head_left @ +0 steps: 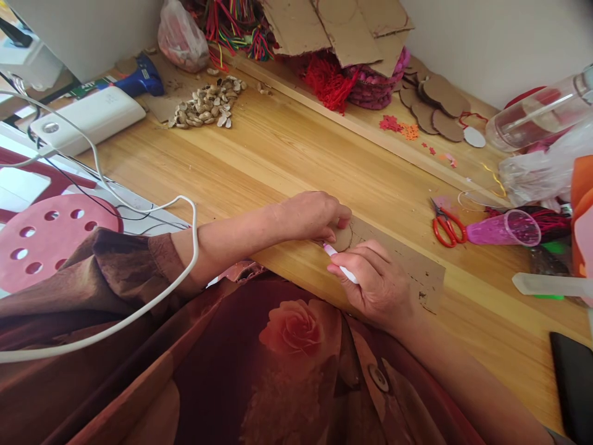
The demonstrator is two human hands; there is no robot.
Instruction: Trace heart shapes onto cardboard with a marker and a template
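Observation:
My right hand [377,278] grips a white marker [347,273] with a pink end, its tip pointing toward my left hand. Under both hands lies a flat strip of brown cardboard [428,281] with dark marks and a torn, worn patch near its right end. My left hand [319,213] rests with bent fingers on a round cardboard disc [343,238] at the strip's left end, holding it down. A curved drawn line shows beside the disc. My left fingers partly cover the disc, and the marker's tip is close to its near edge.
Red-handled scissors [449,227] and a pink translucent cup [504,228] lie to the right. A phone [572,383] is at the right edge. Shells [206,104], a blue glue gun [141,77] and a white power bank [88,120] are at far left. A white cable [193,235] crosses my left forearm.

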